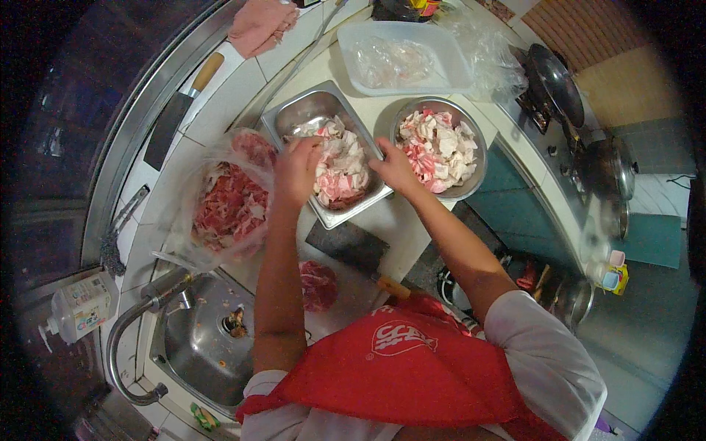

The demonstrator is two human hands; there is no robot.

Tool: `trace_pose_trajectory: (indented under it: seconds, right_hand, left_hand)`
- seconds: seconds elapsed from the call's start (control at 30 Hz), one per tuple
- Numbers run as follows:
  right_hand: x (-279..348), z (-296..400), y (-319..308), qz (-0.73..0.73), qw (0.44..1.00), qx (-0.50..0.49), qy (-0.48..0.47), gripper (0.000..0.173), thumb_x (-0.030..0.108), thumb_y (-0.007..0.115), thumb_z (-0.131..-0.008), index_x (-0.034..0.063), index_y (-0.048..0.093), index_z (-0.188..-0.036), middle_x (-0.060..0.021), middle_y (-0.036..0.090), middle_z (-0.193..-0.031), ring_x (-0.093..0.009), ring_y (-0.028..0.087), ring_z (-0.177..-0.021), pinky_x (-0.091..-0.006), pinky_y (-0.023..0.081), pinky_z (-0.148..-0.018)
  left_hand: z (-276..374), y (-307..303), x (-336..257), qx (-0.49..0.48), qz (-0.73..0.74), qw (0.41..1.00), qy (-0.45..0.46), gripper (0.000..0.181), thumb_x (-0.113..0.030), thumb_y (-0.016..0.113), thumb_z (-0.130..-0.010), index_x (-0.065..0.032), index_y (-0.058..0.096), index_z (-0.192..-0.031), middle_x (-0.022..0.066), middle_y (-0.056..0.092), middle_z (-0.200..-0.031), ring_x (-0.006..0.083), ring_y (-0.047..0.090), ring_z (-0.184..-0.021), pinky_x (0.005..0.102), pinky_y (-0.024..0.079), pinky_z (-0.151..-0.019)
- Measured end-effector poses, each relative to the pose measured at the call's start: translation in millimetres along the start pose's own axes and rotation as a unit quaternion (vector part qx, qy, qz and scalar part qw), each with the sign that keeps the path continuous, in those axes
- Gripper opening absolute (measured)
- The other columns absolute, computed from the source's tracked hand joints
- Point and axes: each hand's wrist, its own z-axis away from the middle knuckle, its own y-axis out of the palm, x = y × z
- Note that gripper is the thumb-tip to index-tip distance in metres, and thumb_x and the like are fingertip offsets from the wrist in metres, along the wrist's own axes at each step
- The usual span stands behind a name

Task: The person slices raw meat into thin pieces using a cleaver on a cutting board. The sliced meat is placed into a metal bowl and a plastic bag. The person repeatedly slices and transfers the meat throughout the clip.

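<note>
A rectangular stainless steel pan (296,105) stands on the counter in front of me, partly filled with cut pale fat and pink meat (343,160). My right hand (396,170) grips the pan's right rim. Over its left rim lies my left hand (298,171), fingertips above the meat; whether they grip anything is hidden. Right of the pan, a round steel bowl (481,132) holds more chopped fatty meat (441,149). To the left, a clear plastic bag (179,193) contains red sliced meat (231,204). A cleaver (347,245) and a piece of red meat (318,285) lie nearer to me.
A sink (204,342) with a curved faucet (116,342) is at lower left. Another cleaver (171,127) lies by the window ledge. Behind stands a translucent plastic tub (353,66) with plastic film inside. A wok (554,82) and a lidded pot (609,168) occupy the stove at right.
</note>
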Motion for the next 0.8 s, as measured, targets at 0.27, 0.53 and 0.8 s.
trace_pose_trajectory:
  seconds: [0.27, 0.53, 0.8]
  right_hand:
    - [2, 1, -2, -0.002, 1.000, 0.009, 0.016, 0.036, 0.009, 0.058, -0.072, 0.0026, 0.052, -0.107, -0.0094, 0.059, -0.092, -0.018, 0.055, -0.083, -0.0291, 0.044, -0.075]
    - [-10, -2, 3, -0.010, 1.000, -0.019, -0.022, 0.037, 0.015, 0.060, -0.071, 0.0055, 0.051, -0.106, -0.0189, 0.060, -0.091, -0.033, 0.059, -0.088, -0.0398, 0.045, -0.077]
    - [12, -4, 7, 0.012, 0.999, -0.026, 0.020, 0.038, 0.015, 0.061, -0.073, 0.0049, 0.050, -0.108, -0.0214, 0.060, -0.086, -0.034, 0.060, -0.082, -0.0406, 0.046, -0.072]
  left_hand:
    - [27, 15, -36, -0.019, -0.404, 0.913, -0.056, 0.028, -0.013, 0.056, -0.078, -0.0053, 0.060, -0.104, 0.0157, 0.049, -0.124, 0.0293, 0.031, -0.128, 0.0532, 0.021, -0.104]
    - [36, 12, -23, -0.089, -0.225, 0.970, 0.017, 0.038, -0.002, 0.054, -0.074, -0.0084, 0.059, -0.111, 0.0129, 0.047, -0.127, 0.0268, 0.038, -0.124, 0.0539, 0.020, -0.104]
    - [75, -10, -27, -0.193, -0.131, 0.972, 0.024, 0.036, 0.001, 0.050, -0.075, -0.0057, 0.057, -0.110, 0.0134, 0.055, -0.115, 0.0298, 0.053, -0.104, 0.0432, 0.036, -0.092]
